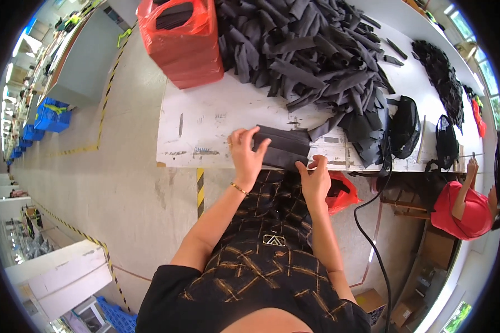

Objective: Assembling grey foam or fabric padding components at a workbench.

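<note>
A small stack of dark fabric strips [283, 147] lies at the near edge of the white table, its layers slightly fanned. My left hand [246, 152] grips its left end, thumb and fingers around the edge. At the near right corner of the stack is my right hand [315, 178], with the thumb against the cloth and the fingers curled in. Just beyond, a large heap of loose dark fabric strips [316, 50] spreads over the table, and some flatter pieces [366, 133] lie at its near right end.
A red plastic bag [189, 50] filled with dark pieces stands at the table's far left. Another red bag [344, 194] hangs below the edge by my right hand. Black mesh bags [405, 127] and a black cable [366, 227] are on the right, near a co-worker in red [464, 211].
</note>
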The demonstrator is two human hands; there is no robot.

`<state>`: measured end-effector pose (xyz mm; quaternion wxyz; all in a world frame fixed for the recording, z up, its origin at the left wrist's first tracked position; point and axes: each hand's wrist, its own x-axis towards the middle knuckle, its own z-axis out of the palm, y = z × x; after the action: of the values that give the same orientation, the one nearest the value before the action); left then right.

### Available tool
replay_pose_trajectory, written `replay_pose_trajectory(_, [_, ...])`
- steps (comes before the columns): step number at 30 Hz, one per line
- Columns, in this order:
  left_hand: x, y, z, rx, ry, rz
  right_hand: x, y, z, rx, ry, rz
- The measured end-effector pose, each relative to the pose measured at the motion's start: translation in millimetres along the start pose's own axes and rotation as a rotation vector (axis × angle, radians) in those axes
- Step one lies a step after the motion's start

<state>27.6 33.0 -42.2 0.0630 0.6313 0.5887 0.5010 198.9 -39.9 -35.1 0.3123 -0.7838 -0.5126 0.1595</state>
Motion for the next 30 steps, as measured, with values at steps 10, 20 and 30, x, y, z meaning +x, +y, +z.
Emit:
replay_pose_trajectory(10, [63.2,57.6,93.8,-0.392,-0.549,0.154,100.3,54.7,-29.2,0.189,0.326,0.090])
replay_pose_trajectory(20, [52.2,76.2,137.3,-0.284,-0.654,0.068,160.8,62.0,-28.8,-0.323,0.366,0.013])
replay_pose_trajectory(30, [71.1,33.6,57.9,-1.204,-0.596,-0.847,147.5,54.0,-17.8,-0.806,0.193,-0.174])
